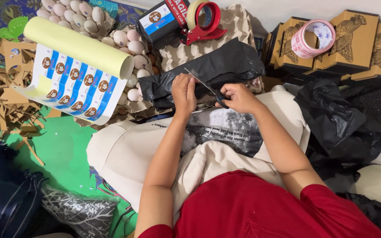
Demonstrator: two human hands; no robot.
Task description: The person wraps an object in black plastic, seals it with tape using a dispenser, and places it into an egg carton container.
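Both forearms reach forward over the lap toward twelve o'clock. The left hand (184, 93) lies palm down, fingers curled over the near edge of a black plastic bag (208, 70), pinning it. The right hand (239, 98) is closed through the handles of scissors (208, 87), whose blades point to ten o'clock, slightly parted across the bag's edge. The bag lies at twelve o'clock, draped over an egg tray (133, 57) filled with pale eggs (134, 46). At ten o'clock a sticker sheet (73, 72) curls over another tray. At two o'clock stand brown boxes (353, 39), closed, with a tape roll (313, 37) on top.
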